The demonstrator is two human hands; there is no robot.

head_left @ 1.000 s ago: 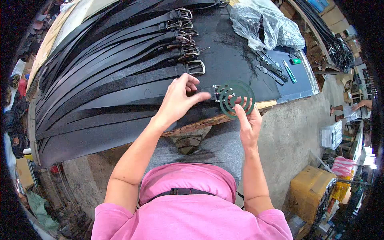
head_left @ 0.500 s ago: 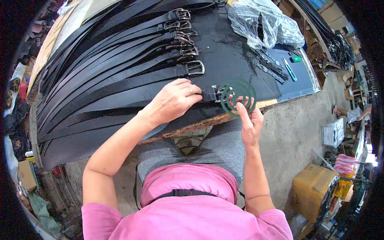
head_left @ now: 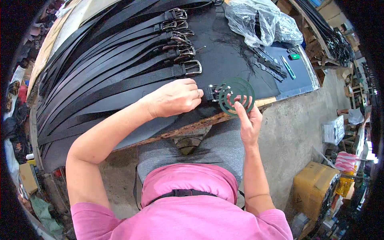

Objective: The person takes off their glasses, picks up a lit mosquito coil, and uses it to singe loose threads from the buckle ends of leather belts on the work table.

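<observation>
My right hand [head_left: 249, 123] pinches a green mosquito coil [head_left: 252, 94] between thumb and fingers, holding it up over the front edge of the table. Partly behind the coil's left side is the metal buckle [head_left: 214, 92] of a black belt. My left hand [head_left: 178, 98] is closed just left of that buckle, over the black belts; what its curled fingers hold, if anything, is hidden. Above it lies a black belt with a silver buckle [head_left: 193, 67], at the near end of a row of several similar belts [head_left: 132, 76].
A clear plastic bag [head_left: 262, 24] lies at the table's back right. Nearer are dark metal strips [head_left: 270, 66], a green cutter knife [head_left: 288, 68] and a small green object [head_left: 294, 57]. Below right, a cardboard box [head_left: 314, 188] stands on the floor. Another person's legs show at far right.
My left hand has drawn slightly back from the belt by the coil, and its elbow has swung out to the left. My right hand still holds the coil in nearly the same place.
</observation>
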